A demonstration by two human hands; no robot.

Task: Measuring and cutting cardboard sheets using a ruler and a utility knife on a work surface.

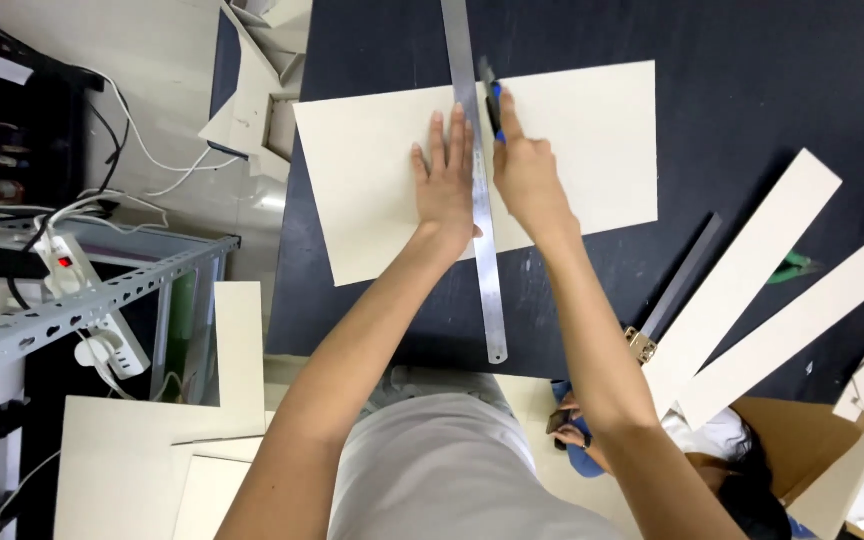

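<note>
My right grip (524,170) closed on the blue knife (492,105) | left grip (445,180) flat, pinning steel ruler (479,190) to cream board (382,180) | step: scoring along the edge | next needs steady pressure.

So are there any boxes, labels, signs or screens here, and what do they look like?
Phone: small dark rectangle in another person's hand, bottom middle; whether its screen is lit cannot be told.
Brown cardboard: flat tan piece, bottom right, beneath the cream strips; it may be a box.
No labels or signs show.
</note>
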